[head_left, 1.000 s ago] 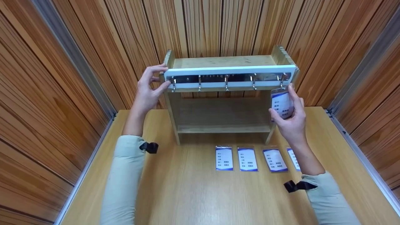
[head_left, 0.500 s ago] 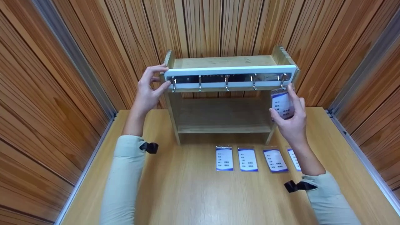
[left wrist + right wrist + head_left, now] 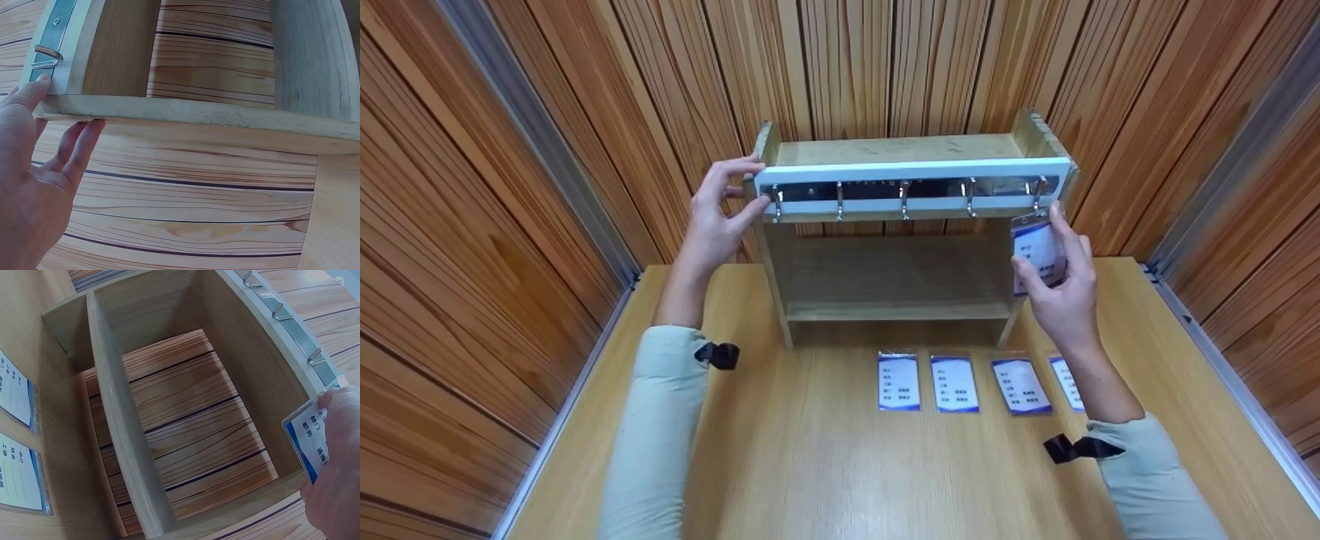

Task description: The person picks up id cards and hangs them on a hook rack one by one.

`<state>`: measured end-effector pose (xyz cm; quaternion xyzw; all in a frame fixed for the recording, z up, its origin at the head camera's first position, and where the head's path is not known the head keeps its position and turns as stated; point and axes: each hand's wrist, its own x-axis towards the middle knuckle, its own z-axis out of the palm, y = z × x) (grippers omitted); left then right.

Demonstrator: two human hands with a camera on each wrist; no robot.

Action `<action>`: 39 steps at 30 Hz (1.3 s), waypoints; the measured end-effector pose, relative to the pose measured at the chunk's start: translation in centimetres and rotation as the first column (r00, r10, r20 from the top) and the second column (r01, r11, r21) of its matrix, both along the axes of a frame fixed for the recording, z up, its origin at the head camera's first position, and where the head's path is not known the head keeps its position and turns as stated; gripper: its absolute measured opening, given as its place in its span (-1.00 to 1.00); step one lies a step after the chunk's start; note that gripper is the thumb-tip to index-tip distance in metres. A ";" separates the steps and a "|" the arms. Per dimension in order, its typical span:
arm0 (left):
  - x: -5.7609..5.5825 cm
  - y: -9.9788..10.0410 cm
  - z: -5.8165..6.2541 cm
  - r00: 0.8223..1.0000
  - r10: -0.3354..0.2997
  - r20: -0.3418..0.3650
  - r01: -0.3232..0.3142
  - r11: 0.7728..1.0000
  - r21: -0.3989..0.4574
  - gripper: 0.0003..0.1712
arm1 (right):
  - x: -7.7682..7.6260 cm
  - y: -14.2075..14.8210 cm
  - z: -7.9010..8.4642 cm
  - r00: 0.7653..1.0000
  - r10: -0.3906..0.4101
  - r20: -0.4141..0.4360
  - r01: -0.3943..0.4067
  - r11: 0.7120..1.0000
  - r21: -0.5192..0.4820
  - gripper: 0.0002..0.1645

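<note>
Wood-plank walls (image 3: 847, 75) rise beyond the far edge and along the left and right edges of the worktop (image 3: 817, 480). A wooden shelf unit (image 3: 896, 274) stands at the middle of the far edge. Two arms in pale sleeves reach in over the near edge, the left well inside the left edge, the right slanting inward from the near right corner. Along the unit's upper front runs a white-framed hook rail (image 3: 870, 191).

The left hand (image 3: 720, 214) is raised to the rail's left end, spread fairly wide, its thumb on the front and fingertips against the outer side panel, gripping the unit's corner. The right hand (image 3: 1065, 281) is lifted below the rail's right end, thumb and fingers partly closed, pinching a badge card (image 3: 1039, 244) upright.

Four loose cards (image 3: 955, 384) lie in a row on the worktop in front of the unit, toward the right edge; the right forearm partly covers the rightmost. The held card's top is just under the rightmost hook (image 3: 1039, 193); whether it is hooked I cannot tell.
</note>
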<state>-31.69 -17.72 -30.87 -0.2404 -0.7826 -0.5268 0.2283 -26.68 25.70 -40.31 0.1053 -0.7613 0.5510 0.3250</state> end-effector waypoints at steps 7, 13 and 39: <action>0.1 0.0 -0.1 1.000 0.011 0.011 -0.011 1.000 0.002 -0.56 | -0.1 0.1 0.0 0.996 0.086 -0.031 -0.089 0.991 -0.096 -0.22; -0.1 0.4 -0.2 1.000 0.003 0.003 -0.003 1.000 0.007 -0.56 | 0.0 0.3 0.0 0.998 0.060 -0.014 -0.061 0.991 -0.116 -0.27; -0.1 0.0 -0.7 1.000 0.021 -0.010 -0.021 1.000 -0.007 -0.57 | 0.4 -0.7 0.4 1.000 -0.005 0.002 0.005 0.997 -0.074 -0.24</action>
